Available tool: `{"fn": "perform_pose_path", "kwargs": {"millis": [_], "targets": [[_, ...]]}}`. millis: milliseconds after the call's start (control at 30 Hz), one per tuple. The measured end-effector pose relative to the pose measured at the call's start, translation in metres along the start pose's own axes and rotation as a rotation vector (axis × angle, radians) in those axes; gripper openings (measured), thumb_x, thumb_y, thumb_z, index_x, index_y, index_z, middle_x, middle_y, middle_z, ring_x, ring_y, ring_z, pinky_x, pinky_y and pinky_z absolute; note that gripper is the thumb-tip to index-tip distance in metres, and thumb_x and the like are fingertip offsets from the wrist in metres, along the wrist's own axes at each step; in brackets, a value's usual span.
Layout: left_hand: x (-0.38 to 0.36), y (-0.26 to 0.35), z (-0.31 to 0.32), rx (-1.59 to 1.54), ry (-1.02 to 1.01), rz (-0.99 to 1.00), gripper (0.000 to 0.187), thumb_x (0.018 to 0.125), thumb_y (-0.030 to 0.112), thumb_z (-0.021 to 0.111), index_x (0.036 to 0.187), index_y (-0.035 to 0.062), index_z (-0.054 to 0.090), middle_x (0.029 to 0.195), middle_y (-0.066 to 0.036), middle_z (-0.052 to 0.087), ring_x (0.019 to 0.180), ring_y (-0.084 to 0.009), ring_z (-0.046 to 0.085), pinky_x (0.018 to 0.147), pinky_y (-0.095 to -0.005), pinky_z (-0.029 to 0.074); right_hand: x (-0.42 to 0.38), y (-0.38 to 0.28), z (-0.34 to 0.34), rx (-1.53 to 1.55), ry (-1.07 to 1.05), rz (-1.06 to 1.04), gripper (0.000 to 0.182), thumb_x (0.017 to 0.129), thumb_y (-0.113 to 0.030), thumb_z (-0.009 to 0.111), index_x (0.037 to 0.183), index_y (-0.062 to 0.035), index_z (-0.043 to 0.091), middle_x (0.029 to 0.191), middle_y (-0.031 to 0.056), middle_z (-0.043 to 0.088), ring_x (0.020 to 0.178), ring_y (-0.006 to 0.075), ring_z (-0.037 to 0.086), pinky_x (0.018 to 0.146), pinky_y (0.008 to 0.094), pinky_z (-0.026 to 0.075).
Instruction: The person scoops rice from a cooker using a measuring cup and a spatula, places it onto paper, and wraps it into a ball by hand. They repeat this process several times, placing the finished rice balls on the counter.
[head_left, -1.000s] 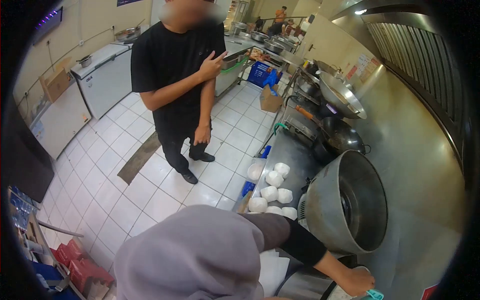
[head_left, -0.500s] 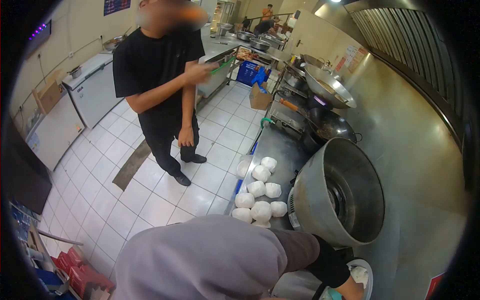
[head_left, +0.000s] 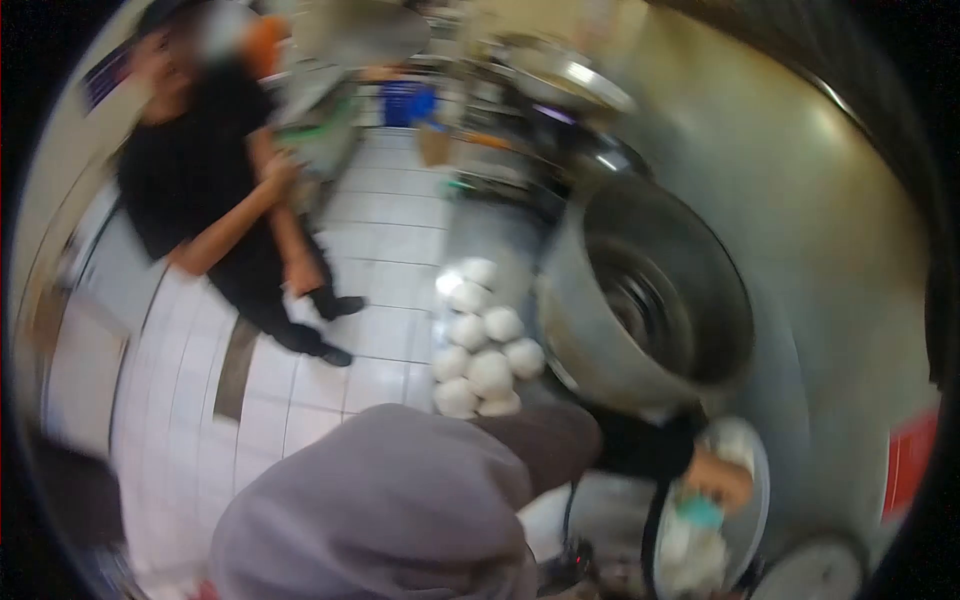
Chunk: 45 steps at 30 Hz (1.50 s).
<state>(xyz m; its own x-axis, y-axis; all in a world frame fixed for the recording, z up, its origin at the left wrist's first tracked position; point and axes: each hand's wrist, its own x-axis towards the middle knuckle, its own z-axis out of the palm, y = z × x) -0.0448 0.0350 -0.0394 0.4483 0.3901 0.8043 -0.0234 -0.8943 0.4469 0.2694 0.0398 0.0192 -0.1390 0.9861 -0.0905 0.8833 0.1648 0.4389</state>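
Observation:
A grey shirt shoulder fills the lower foreground, and a black sleeve runs from it toward the right. At its end my left hand (head_left: 722,480) is over a pale oval basin (head_left: 762,500), its fingers closed on a small teal plastic scoop-like piece (head_left: 700,511). Clumpy white food like rice (head_left: 695,560) lies in the basin around the teal piece. Motion blur hides the finer detail there. Left of the big pot, several white rounded bundles (head_left: 490,372) sit grouped on the steel counter (head_left: 490,230). My right hand is out of view.
A large, deep metal pot (head_left: 570,300) stands open beside the basin. Farther along are woks (head_left: 575,80) on burners. A person in black (head_left: 190,160) stands on the tiled floor to the left. A round pale disc (head_left: 810,575) shows at the bottom right.
The view has swung, bringing more of the basin into sight. My left hand has come further into view with the teal piece. The other person's raised hand has lowered toward the other arm.

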Motion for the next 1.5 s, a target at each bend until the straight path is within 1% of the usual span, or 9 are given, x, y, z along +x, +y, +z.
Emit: {"fn": "perform_pose_path", "kwargs": {"millis": [33,100,200,267,300,333,400,967,1500], "targets": [[-0.02,-0.027,0.008,-0.061,0.02,0.019,0.01,0.073,0.012,0.055,0.081,0.0067,0.051,0.076,-0.001,0.048,0.066,-0.0116,0.046,0.057,-0.0267,0.04,-0.001,-0.002,0.012,0.048,0.065,-0.021,0.031,0.081,-0.032,0.051,0.09,-0.0048,0.062,0.089,0.0148,0.06,0.082,0.0275,0.059,0.07,0.0395,0.046],[-0.018,-0.011,0.011,-0.75,0.034,-0.729,0.019,0.081,0.015,0.052,0.098,0.0076,0.051,0.092,0.003,0.052,0.08,-0.0094,0.049,0.066,-0.0252,0.043,-0.003,-0.019,0.015,0.115,0.138,-0.015,0.029,0.081,-0.031,0.052,0.085,-0.0043,0.062,0.082,0.013,0.061,0.075,0.0264,0.059,0.064,0.038,0.047],[0.059,-0.017,0.03,0.306,-1.146,-1.009,0.007,0.063,0.01,0.056,0.059,0.0066,0.061,0.053,-0.007,0.057,0.047,-0.0157,0.057,0.041,-0.0311,0.044,-0.005,-0.03,0.025,0.107,0.335,-0.12,0.023,0.079,-0.022,0.048,0.074,-0.0039,0.062,0.08,0.0129,0.062,0.069,0.0282,0.06,0.059,0.0407,0.046],[0.062,0.015,0.029,0.313,-0.973,-1.158,0.011,0.058,0.003,0.051,0.05,0.0045,0.06,0.05,-0.011,0.057,0.045,-0.0169,0.056,0.04,-0.0356,0.042,-0.008,-0.046,0.009,0.147,0.3,-0.103,0.028,0.075,-0.027,0.053,0.076,-0.0009,0.06,0.077,0.0169,0.061,0.076,0.032,0.061,0.069,0.0418,0.047],[0.064,0.016,0.032,0.313,-1.165,-1.121,0.021,0.073,0.001,0.04,0.082,-0.0053,0.058,0.074,-0.016,0.061,0.047,-0.0173,0.055,0.036,-0.0286,0.043,-0.017,-0.05,-0.001,0.21,0.25,-0.04,0.027,0.076,-0.026,0.05,0.078,-0.0014,0.061,0.079,0.0171,0.062,0.077,0.0317,0.061,0.069,0.0413,0.048],[0.059,0.017,0.031,0.314,-1.202,-1.101,0.021,0.073,0.001,0.04,0.082,-0.0053,0.058,0.074,-0.016,0.061,0.047,-0.0173,0.055,0.036,-0.0286,0.043,-0.018,-0.054,-0.007,0.273,0.211,0.002,0.027,0.078,-0.025,0.048,0.079,-0.002,0.062,0.081,0.0173,0.063,0.078,0.0314,0.062,0.069,0.0407,0.048],[0.053,0.023,0.024,0.057,-0.689,-1.429,0.02,0.072,0.0,0.038,0.081,-0.0069,0.055,0.072,-0.016,0.058,0.045,-0.0176,0.053,0.035,-0.0254,0.042,-0.022,-0.058,-0.004,0.33,0.213,0.052,0.028,0.077,-0.026,0.049,0.079,-0.0011,0.062,0.081,0.0174,0.063,0.077,0.0315,0.062,0.069,0.0407,0.048],[0.063,0.059,0.017,-0.44,-0.175,-1.612,0.015,0.087,0.01,0.042,0.089,-0.0046,0.044,0.068,-0.007,0.05,0.047,-0.0081,0.045,0.036,-0.0168,0.038,-0.073,-0.114,-0.029,0.081,0.615,0.035,0.006,0.071,-0.006,0.051,0.073,-0.0011,0.054,0.059,0.0102,0.06,0.054,0.0229,0.062,0.049,0.0304,0.048],[0.04,0.092,-0.042,-0.435,-0.015,-1.38,0.028,0.088,0.019,0.042,0.107,-0.0004,0.044,0.071,-0.005,0.049,0.05,-0.0077,0.045,0.036,-0.0183,0.038,-0.064,-0.031,-0.048,0.591,0.54,0.3,0.023,0.082,-0.026,0.048,0.083,-0.0056,0.058,0.079,0.0189,0.061,0.077,0.0376,0.059,0.068,0.0458,0.045]]}}
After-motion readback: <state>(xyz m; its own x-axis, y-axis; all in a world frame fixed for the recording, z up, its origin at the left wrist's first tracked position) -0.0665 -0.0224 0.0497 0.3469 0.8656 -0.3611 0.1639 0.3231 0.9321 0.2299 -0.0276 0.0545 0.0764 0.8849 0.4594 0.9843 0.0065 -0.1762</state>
